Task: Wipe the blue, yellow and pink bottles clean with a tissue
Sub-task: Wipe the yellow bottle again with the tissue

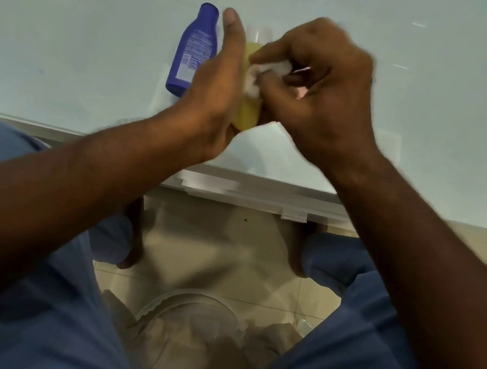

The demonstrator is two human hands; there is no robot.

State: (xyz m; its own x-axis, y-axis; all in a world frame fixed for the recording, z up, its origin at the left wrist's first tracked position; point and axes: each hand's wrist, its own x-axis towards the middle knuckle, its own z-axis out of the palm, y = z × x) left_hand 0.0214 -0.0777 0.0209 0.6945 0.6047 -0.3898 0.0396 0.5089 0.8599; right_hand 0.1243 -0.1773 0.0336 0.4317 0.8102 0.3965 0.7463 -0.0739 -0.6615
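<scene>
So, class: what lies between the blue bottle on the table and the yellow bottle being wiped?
In the head view, the left hand lies between them: it holds the yellow bottle, its back towards the blue bottle.

Dim, soft; right hand seemingly motion-blurred.

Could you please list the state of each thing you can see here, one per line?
yellow bottle: held up off the table, being wiped
tissue: crumpled, pressed against the yellow bottle
blue bottle: lying on its side on the table, untouched
left hand: holds the yellow bottle
right hand: pinches the tissue
pink bottle: mostly hidden behind the right hand
</scene>
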